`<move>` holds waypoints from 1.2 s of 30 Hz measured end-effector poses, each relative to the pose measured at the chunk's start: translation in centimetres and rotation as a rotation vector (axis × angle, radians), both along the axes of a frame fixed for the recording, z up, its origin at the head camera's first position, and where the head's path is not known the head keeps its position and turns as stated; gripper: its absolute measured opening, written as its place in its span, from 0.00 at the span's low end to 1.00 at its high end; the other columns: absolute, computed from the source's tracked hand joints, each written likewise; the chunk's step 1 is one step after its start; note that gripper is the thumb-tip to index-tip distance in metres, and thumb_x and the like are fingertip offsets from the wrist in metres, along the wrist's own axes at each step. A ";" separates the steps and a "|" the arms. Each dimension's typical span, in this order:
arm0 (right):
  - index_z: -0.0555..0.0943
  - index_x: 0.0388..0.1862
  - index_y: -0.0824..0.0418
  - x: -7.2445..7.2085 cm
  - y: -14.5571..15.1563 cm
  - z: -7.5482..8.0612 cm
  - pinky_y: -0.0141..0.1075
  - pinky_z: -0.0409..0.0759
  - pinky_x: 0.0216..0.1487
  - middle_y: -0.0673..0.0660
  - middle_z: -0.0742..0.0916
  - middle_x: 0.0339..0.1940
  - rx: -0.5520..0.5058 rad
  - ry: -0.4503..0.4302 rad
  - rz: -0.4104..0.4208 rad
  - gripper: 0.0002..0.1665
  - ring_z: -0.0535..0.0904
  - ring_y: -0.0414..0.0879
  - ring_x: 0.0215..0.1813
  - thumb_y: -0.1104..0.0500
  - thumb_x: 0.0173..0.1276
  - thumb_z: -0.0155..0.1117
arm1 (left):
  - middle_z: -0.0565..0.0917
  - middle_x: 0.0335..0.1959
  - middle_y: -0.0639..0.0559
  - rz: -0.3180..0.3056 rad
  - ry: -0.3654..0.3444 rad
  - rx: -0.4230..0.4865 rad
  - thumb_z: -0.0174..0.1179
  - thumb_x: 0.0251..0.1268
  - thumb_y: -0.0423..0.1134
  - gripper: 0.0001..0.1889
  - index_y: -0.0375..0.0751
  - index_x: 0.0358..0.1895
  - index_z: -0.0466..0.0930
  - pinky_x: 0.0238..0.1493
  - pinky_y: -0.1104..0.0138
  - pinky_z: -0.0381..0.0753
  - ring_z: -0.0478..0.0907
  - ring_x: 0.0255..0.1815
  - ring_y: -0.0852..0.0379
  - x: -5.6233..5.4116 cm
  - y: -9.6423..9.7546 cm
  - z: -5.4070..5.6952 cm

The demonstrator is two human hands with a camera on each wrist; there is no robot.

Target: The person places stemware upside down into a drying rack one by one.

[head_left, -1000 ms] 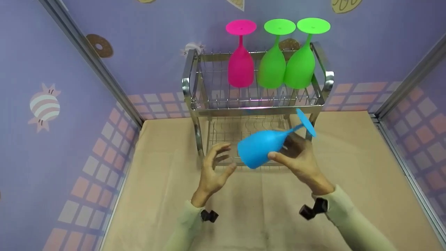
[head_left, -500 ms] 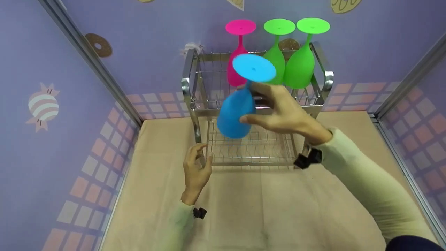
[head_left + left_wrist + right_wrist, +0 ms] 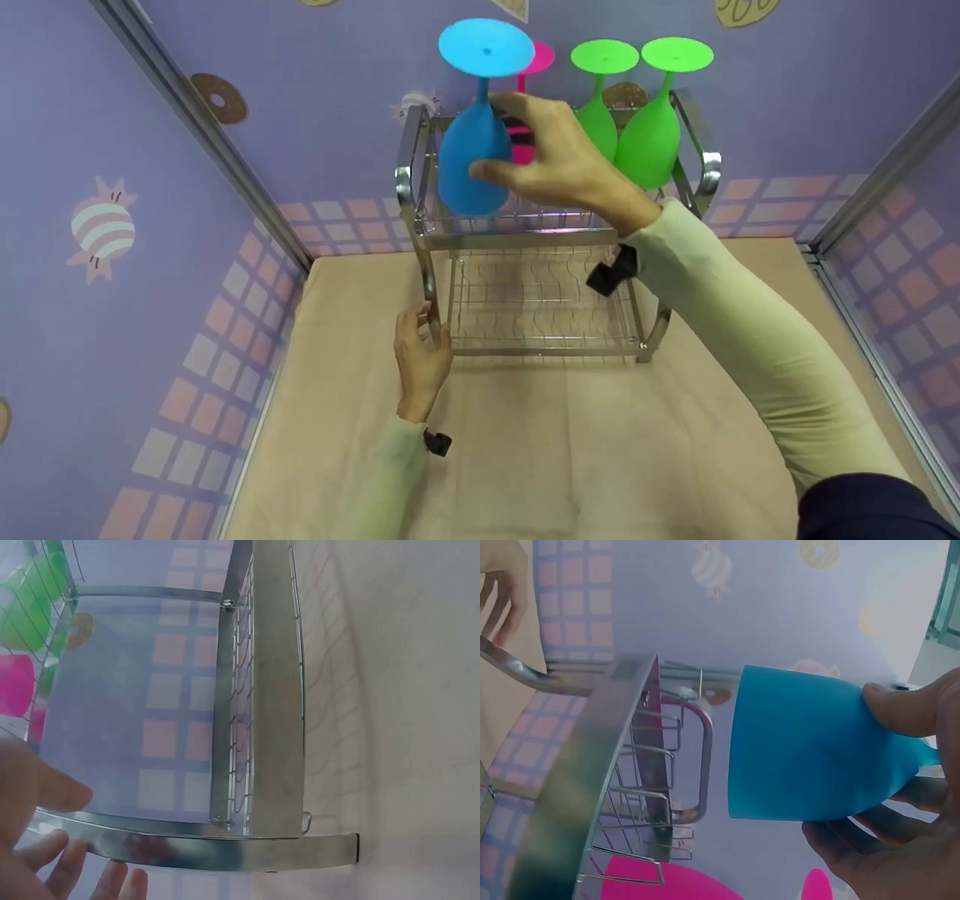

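My right hand holds a blue wine glass upside down, thumb on the front of the bowl and fingers behind it. The glass is over the left part of the dish rack's upper tier; in the right wrist view its rim points toward the wire dividers, with a gap between. A pink wine glass, partly hidden by my right hand, and two green wine glasses stand inverted on that tier. My left hand is at the rack's left front leg, thumb and fingers on either side of the metal post.
The rack's lower tier bears only wire dividers. Beige cloth covers the table beneath. Patterned purple panels enclose the back and both sides, with metal framing at the corners.
My right hand has lifted the blue wine glass from in front of the rack up and left to the upper tier, turning it upright-inverted. My left hand has moved left to the rack's leg.
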State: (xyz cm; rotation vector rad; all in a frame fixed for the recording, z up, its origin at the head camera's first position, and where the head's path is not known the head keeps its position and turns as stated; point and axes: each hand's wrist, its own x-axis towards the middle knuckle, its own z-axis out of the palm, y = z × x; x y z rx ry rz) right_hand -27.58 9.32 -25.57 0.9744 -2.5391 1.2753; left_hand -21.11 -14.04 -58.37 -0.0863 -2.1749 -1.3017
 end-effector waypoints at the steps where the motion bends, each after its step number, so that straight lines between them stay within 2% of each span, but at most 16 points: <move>1: 0.71 0.76 0.67 -0.4 -0.2 0.2 0.43 0.82 0.73 0.63 0.83 0.72 0.005 -0.013 -0.011 0.41 0.82 0.53 0.71 0.58 0.68 0.76 | 0.80 0.56 0.33 0.008 0.001 0.000 0.67 0.66 0.22 0.23 0.29 0.64 0.77 0.55 0.41 0.88 0.82 0.58 0.34 -0.2 0.1 -0.1; 5: 0.72 0.76 0.65 -2.1 -1.2 0.5 0.41 0.83 0.71 0.61 0.83 0.71 0.030 -0.026 -0.046 0.39 0.83 0.51 0.71 0.56 0.69 0.75 | 0.80 0.54 0.33 0.039 0.035 0.002 0.64 0.66 0.18 0.21 0.28 0.62 0.78 0.55 0.44 0.88 0.82 0.56 0.37 -0.8 0.3 -0.6; 10: 0.70 0.79 0.63 -4.1 -2.3 0.4 0.41 0.82 0.73 0.59 0.81 0.74 0.054 -0.054 -0.097 0.41 0.81 0.50 0.74 0.55 0.72 0.74 | 0.80 0.52 0.33 0.069 0.057 0.005 0.61 0.66 0.16 0.19 0.28 0.59 0.78 0.53 0.48 0.90 0.83 0.53 0.39 -1.3 0.3 -0.5; 17: 0.68 0.80 0.62 -6.3 -3.7 -0.7 0.42 0.78 0.76 0.59 0.79 0.77 0.028 -0.129 -0.117 0.41 0.78 0.51 0.77 0.57 0.72 0.73 | 0.81 0.54 0.36 0.041 -0.049 0.083 0.63 0.66 0.18 0.19 0.30 0.59 0.78 0.51 0.50 0.92 0.86 0.52 0.39 -1.5 0.1 -0.4; 21: 0.68 0.81 0.61 -6.9 -4.5 -1.4 0.45 0.78 0.77 0.58 0.80 0.77 0.047 -0.154 -0.156 0.41 0.78 0.52 0.77 0.58 0.73 0.72 | 0.82 0.54 0.36 0.024 -0.077 0.107 0.65 0.66 0.20 0.19 0.30 0.60 0.78 0.51 0.50 0.92 0.88 0.51 0.39 -1.4 -0.2 -0.4; 26: 0.67 0.82 0.60 -7.1 -5.6 -2.2 0.47 0.77 0.78 0.57 0.79 0.78 0.037 -0.236 -0.180 0.39 0.76 0.53 0.78 0.61 0.75 0.70 | 0.84 0.52 0.36 0.021 -0.092 0.125 0.67 0.63 0.19 0.21 0.30 0.59 0.79 0.49 0.50 0.93 0.89 0.47 0.39 -1.1 -0.5 -0.6; 36: 0.61 0.84 0.61 -7.9 -6.3 -3.5 0.47 0.73 0.80 0.58 0.75 0.80 0.083 -0.219 -0.215 0.42 0.73 0.52 0.80 0.60 0.78 0.66 | 0.85 0.53 0.36 -0.022 -0.142 0.124 0.67 0.67 0.21 0.20 0.30 0.61 0.79 0.49 0.53 0.93 0.89 0.47 0.40 -1.4 -1.1 -0.5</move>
